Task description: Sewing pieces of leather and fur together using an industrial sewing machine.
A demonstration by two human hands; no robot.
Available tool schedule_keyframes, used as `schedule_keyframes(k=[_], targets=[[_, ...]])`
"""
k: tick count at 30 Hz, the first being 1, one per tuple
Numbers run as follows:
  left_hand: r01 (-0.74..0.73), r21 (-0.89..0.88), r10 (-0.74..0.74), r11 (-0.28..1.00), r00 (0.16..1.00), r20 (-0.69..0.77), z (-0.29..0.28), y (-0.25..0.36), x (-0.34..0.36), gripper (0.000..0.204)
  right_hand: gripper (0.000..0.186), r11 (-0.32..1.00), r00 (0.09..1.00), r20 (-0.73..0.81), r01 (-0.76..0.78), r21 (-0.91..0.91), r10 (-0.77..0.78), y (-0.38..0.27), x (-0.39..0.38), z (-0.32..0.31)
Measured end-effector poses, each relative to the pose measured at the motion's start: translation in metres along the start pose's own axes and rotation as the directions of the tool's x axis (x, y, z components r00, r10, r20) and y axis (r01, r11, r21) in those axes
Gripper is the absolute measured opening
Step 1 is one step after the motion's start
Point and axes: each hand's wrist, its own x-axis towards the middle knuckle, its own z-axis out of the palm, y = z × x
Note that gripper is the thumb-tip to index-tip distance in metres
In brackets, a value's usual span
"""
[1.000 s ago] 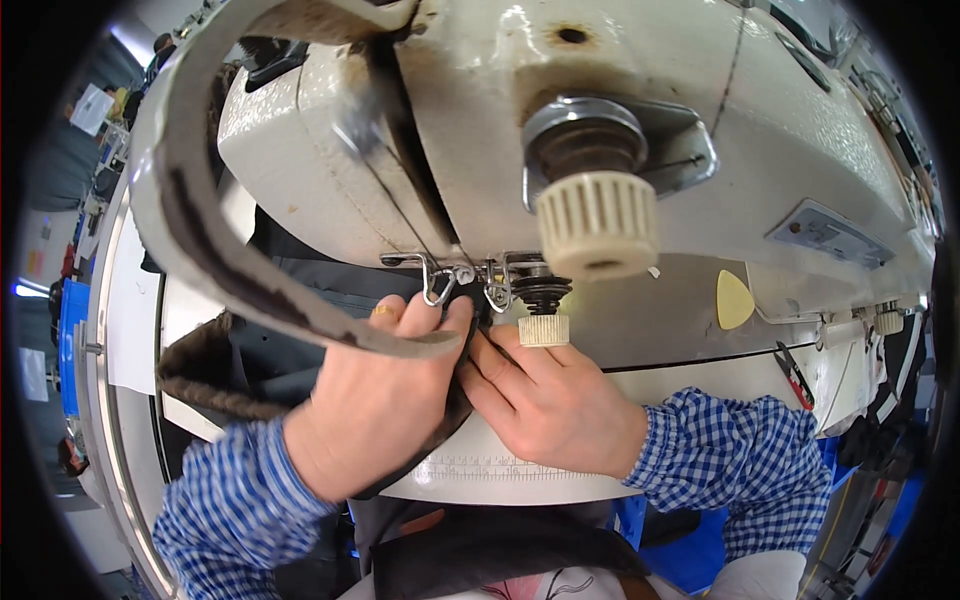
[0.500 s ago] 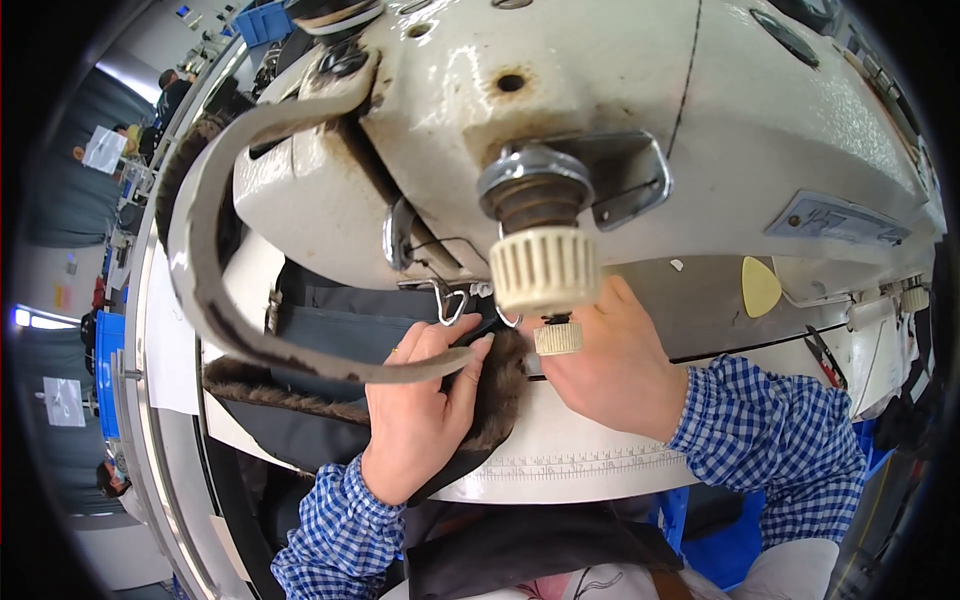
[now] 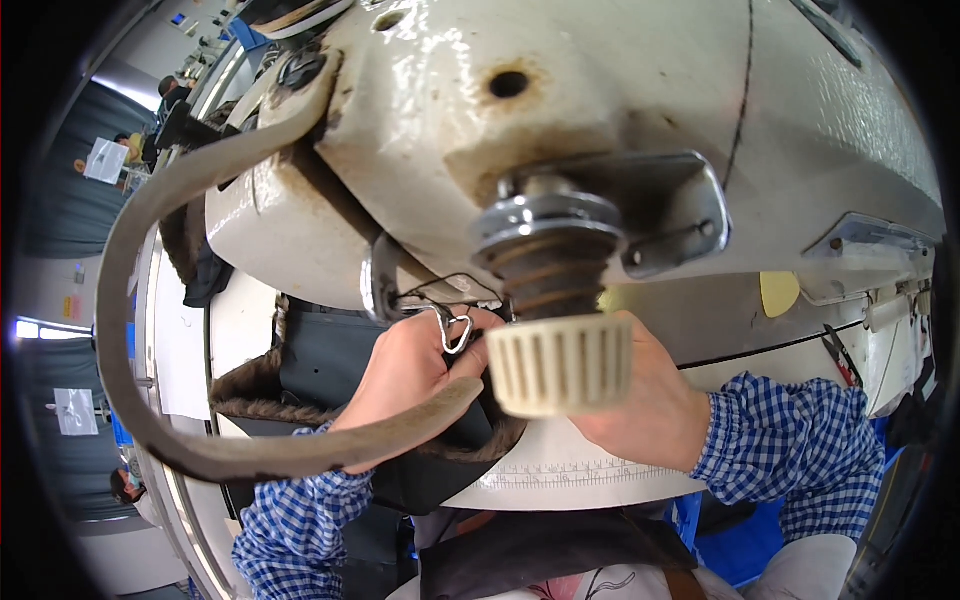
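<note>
Under the head of a white sewing machine point(image 3: 400, 190) lies a dark, smooth fabric piece point(image 3: 320, 350) edged with brown fur point(image 3: 245, 388). My left hand point(image 3: 395, 370) is closed on the fabric near the needle area, thumb and fingers drawn together. A bent wire guide point(image 3: 455, 332) crosses in front of its fingertips, and a curved grey lever point(image 3: 130, 400) passes over its wrist. To the right, my right hand point(image 3: 660, 405) lies beside the needle area. A ribbed cream knob point(image 3: 560, 368) hides its fingers, so its grip cannot be seen.
A ruler scale point(image 3: 560, 474) runs along the table's curved near edge. Right of my hands are a yellow oval piece point(image 3: 780, 294) and red-handled snips point(image 3: 842, 358). Something blue point(image 3: 740, 545) shows below the table. Other people sit in the far left background.
My view has come closer to the machine, whose knob and lever look larger. The left hand's spread fingers have drawn together on the fabric. My right hand stays beside the needle area.
</note>
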Motion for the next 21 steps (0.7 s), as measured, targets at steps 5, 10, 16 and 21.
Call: schedule_keyframes(k=[5, 10, 16, 21], targets=[[-0.087, -0.012, 0.087, 0.996, 0.996, -0.035, 0.002, -0.008, 0.001, 0.019, 0.03, 0.999, 0.999, 0.042, -0.003, -0.041, 0.004, -0.002, 0.004, -0.01], [-0.137, 0.087, 0.146, 0.987, 0.984, -0.107, 0.009, -0.006, -0.003, 0.016, 0.033, 1.0, 0.999, 0.038, 0.013, -0.015, -0.013, -0.003, 0.005, -0.004], [-0.236, 0.097, 0.248, 0.967, 0.959, -0.138, 0.015, -0.012, -0.007, 0.016, 0.035, 0.988, 0.993, 0.025, 0.121, -0.092, -0.12, -0.008, 0.005, -0.006], [-0.265, 0.227, 0.294, 0.937, 0.95, -0.105, 0.016, -0.01, -0.012, 0.024, 0.035, 0.964, 0.98, 0.006, 0.196, -0.18, -0.199, -0.007, 0.006, -0.009]])
